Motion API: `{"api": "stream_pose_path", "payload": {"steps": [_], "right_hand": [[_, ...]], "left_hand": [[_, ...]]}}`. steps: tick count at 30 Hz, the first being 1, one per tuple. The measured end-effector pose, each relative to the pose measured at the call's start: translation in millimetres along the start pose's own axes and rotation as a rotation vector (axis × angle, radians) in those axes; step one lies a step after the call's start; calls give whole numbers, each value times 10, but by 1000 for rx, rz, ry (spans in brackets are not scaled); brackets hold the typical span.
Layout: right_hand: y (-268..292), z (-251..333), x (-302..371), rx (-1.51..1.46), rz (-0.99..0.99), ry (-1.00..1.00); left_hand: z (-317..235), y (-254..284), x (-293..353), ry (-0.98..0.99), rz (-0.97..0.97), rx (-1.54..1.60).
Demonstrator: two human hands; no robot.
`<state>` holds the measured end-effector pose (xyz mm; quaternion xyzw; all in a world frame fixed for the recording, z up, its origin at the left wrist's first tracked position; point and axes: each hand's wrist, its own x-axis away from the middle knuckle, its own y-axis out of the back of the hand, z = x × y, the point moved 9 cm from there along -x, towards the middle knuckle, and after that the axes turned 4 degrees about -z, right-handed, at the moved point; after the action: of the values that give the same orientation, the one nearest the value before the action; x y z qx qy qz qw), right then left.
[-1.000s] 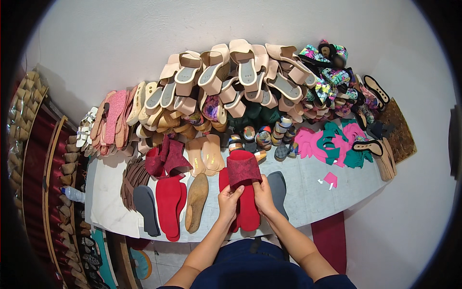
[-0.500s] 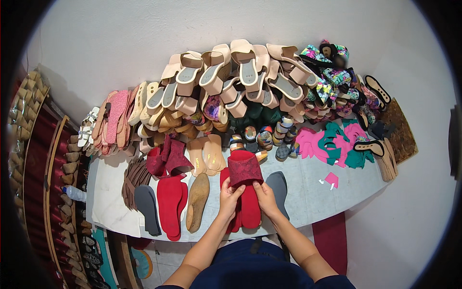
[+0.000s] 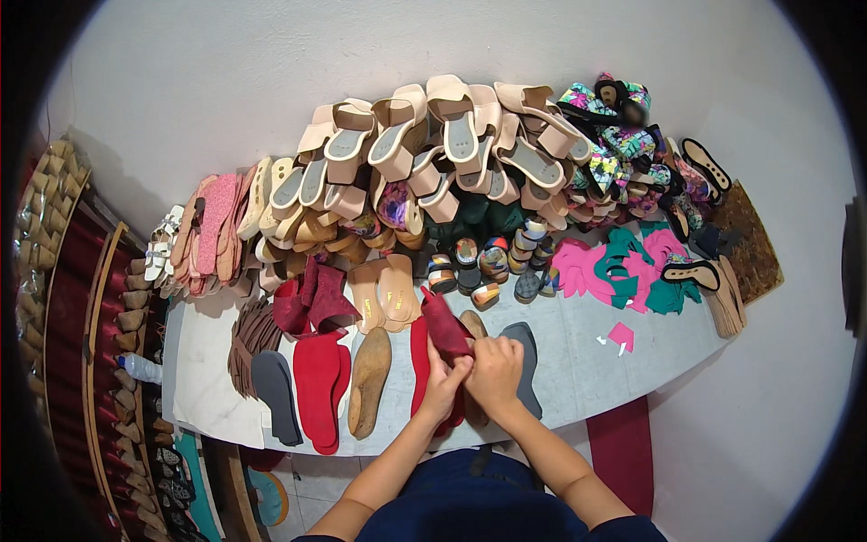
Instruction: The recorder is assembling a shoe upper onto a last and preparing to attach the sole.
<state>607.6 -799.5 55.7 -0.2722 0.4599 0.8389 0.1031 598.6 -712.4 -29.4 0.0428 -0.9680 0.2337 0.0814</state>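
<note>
Both my hands meet over the near middle of the table, fingers closed on a dark red patterned sandal upper [image 3: 444, 325]. It is turned side-on and tilted. My left hand [image 3: 441, 387] grips its lower end from the left, thumb on top. My right hand [image 3: 495, 375] pinches the same end, its fingertips partly hidden. Whether a red sole is also held cannot be made out. Underneath are red soles [image 3: 419, 354] and a wooden shoe last [image 3: 473, 322], mostly covered by my hands. A grey sole [image 3: 520, 348] lies just right of my right hand.
On the white table [image 3: 587, 379], left of my hands, are another last [image 3: 368, 384], red soles [image 3: 316, 388], grey soles [image 3: 275, 393] and red uppers [image 3: 330, 298]. Beige heeled sandals [image 3: 397, 135] are piled behind. Pink and green cutouts [image 3: 632, 266] lie right.
The sandal upper has turned from facing me to side-on. My right hand has moved over its lower end, close to my left. A wooden last now shows beneath, where a red sole was seen.
</note>
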Motion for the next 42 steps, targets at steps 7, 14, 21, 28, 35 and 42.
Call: {"api": "stream_pose_path", "payload": {"steps": [7, 14, 21, 28, 35, 42], "right_hand": [[-5, 271, 44, -321, 210, 151], [82, -11, -18, -418, 79, 80], [49, 116, 164, -172, 69, 243], [-42, -142, 106, -374, 258, 76], [-185, -466, -335, -224, -65, -151], [-192, -283, -269, -10, -76, -57]], "left_hand": [[131, 288, -83, 173, -35, 376], [125, 182, -45, 252, 61, 438], [216, 154, -42, 262, 14, 347], [269, 161, 22, 370, 20, 184], [418, -163, 243, 467, 112, 48], [342, -119, 247, 326, 161, -78]]}}
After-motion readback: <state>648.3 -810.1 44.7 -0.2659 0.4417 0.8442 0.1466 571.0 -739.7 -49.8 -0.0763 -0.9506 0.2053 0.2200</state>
